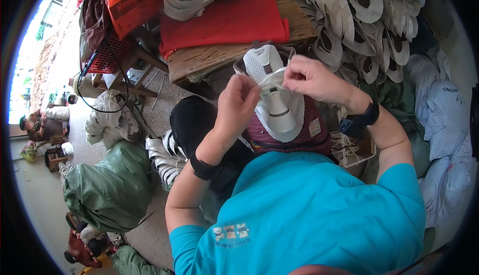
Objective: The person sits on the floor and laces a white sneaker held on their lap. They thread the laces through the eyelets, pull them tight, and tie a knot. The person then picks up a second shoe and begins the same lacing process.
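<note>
**Head view: one shoe upper in work, many pieces stacked around**

Head camera shows a heaped pile of white and grey shoe uppers [369, 20] at upper right and a wooden table [219, 58] under red cloth [229, 18]. Between them, over the lap, sits the white mesh shoe upper [277, 103]. Left hand [239, 103] and right hand [312, 78] both pinch its edges closed-fingered; work on it looks unfinished.

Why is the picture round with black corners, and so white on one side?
In the head view, the fisheye lens bends straight edges like the wooden workbench and leaves a black rim; daylight at the left edge is washed out; the hands holding the white mesh shoe upper look sharp, evenly lit.
</note>
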The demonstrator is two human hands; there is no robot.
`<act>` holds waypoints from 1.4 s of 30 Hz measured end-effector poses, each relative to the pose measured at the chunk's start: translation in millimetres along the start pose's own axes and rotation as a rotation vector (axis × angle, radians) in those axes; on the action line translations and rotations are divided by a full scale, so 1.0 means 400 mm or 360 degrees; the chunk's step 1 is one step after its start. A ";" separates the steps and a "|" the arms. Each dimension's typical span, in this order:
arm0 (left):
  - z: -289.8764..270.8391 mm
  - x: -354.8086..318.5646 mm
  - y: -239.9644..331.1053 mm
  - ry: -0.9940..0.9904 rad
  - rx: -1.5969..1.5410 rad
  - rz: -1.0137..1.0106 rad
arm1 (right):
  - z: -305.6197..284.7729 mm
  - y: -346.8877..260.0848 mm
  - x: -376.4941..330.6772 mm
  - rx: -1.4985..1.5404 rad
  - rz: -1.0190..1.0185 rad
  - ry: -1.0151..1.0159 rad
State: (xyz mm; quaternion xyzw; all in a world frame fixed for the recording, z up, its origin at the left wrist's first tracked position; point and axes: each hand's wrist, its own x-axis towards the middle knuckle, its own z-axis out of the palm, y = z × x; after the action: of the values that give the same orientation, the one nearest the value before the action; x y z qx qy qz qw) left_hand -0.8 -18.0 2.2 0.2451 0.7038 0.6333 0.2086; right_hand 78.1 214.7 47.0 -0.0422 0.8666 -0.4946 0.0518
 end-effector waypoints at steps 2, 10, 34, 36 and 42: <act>-0.012 0.006 -0.020 -0.0018 -0.0425 -0.0095 | -0.003 -0.015 0.001 -0.0007 -0.0010 0.0144; -0.029 -0.012 0.037 0.0023 0.0666 0.0212 | 0.007 -0.025 -0.021 -0.0571 -0.0193 -0.0028; -0.129 -0.020 0.027 -0.0016 -0.0814 -0.0665 | 0.009 -0.030 0.047 -0.0100 -0.0084 0.0237; -0.122 -0.030 0.022 -0.0007 -0.0785 -0.0684 | 0.015 -0.055 0.056 0.0013 -0.0016 0.0246; -0.127 -0.026 0.011 0.0068 -0.0967 -0.0614 | 0.018 -0.035 0.055 -0.0266 -0.0207 0.0396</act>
State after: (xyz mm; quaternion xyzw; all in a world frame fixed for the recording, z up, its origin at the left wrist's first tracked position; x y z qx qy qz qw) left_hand -23.0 -64.3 12.0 0.0212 0.5210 0.7675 0.3729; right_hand 57.6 198.8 54.6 -0.0410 0.8998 -0.4246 -0.0917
